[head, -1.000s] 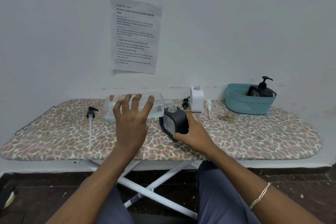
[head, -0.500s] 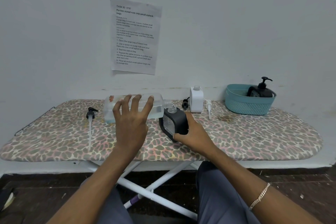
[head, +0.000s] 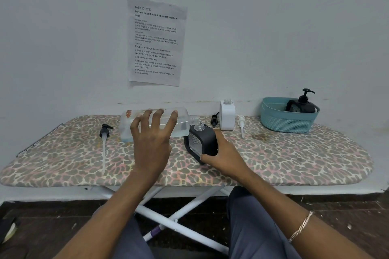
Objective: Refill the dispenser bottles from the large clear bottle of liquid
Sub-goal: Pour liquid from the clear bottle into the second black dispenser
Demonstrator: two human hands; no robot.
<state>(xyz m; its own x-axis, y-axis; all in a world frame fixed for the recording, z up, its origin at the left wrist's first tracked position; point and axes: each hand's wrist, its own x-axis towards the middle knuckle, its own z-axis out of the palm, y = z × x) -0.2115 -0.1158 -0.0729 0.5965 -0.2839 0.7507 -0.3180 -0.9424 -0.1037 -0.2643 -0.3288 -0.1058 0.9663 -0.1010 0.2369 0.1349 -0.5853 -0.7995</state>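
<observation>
Leopard-print ironing board (head: 294,160) spans the frame. Nearest, I see the left hand (head: 151,143), its grip wrapped over the large clear bottle (head: 183,127), which is held horizontal with its mouth at the open neck of the black dispenser bottle (head: 205,139). The right hand (head: 223,155) clasps that dispenser in its grip, tilted on the board. A long-tubed black pump (head: 105,130) lies to their left. Farther back, an uncapped white dispenser bottle (head: 227,114) stands between a small black pump (head: 214,119) and a white pump (head: 241,124). A teal basket (head: 284,122) holds a pump-topped black bottle (head: 303,105).

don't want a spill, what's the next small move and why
Probably tip the large clear bottle a little steeper with the left hand: it lies almost level, mouth above the open neck of the black dispenser bottle, which the right hand holds tilted.
</observation>
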